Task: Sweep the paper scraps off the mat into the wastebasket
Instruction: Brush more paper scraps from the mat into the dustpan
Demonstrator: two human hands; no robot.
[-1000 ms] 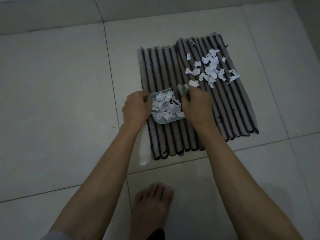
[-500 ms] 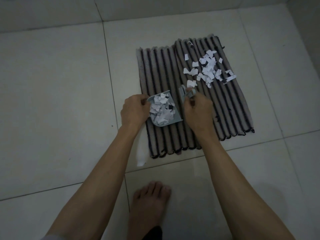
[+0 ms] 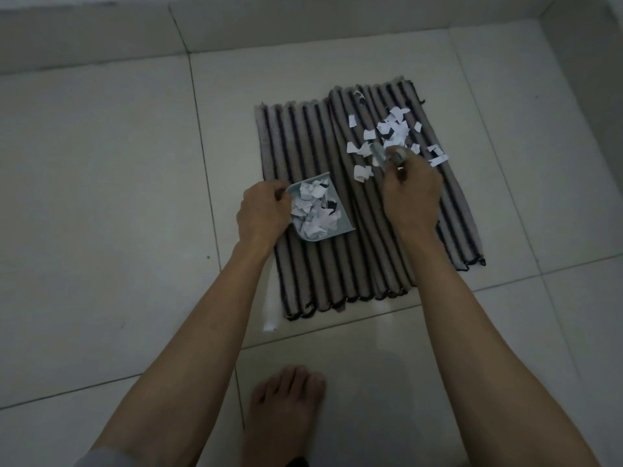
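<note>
Right hand has moved up the mat to the loose paper scraps.
It grips a small brush; left hand holds the full dustpan on the striped mat, pale floor tiles around.

- One striped mat on the tiled floor.
- One small dustpan on the mat's left half, holding a heap of paper scraps too jumbled to count.
- One small brush, partly hidden.
- Roughly twenty loose scraps on the mat's far right part.
- Two hands: left, right.
- One bare foot, near edge.
</note>
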